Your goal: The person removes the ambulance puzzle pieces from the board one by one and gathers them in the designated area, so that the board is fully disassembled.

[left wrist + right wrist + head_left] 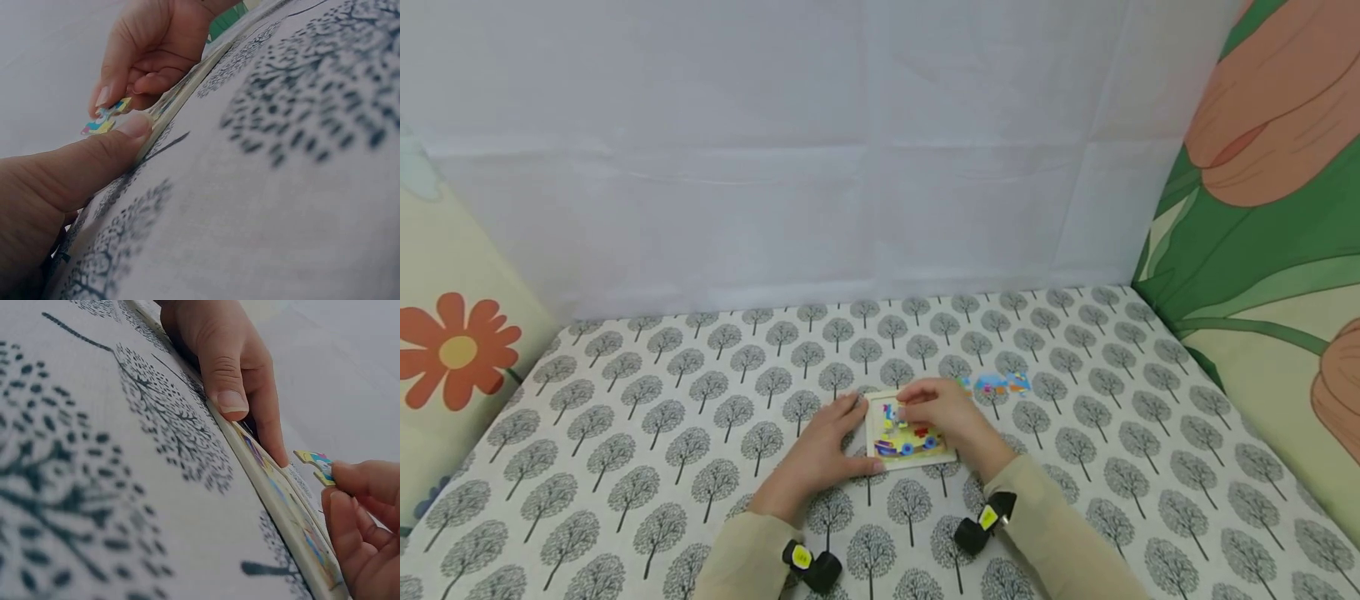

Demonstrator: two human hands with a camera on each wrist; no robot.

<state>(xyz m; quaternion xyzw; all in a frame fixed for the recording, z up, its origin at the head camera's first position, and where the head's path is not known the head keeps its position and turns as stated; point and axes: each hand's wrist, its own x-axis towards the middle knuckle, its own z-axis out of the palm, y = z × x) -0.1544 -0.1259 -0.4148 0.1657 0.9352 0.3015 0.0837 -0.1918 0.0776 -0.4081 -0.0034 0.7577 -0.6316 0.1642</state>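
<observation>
A small square puzzle tray with a pale rim lies on the table, a colourful vehicle picture showing inside it. My left hand rests at its left side, the thumb on the near left corner of the rim and the other fingers along the left edge. Over the picture, my right hand pinches a jigsaw piece between thumb and fingers. That piece is yellow, blue and pink, and in the right wrist view it is tilted and held just above the tray. Part of the tray's right side is hidden under the right hand.
Loose blue, orange and green puzzle pieces lie on the cloth beyond the right hand. The tablecloth has a tree print. A white curtain hangs behind the table, with flowered panels on both sides.
</observation>
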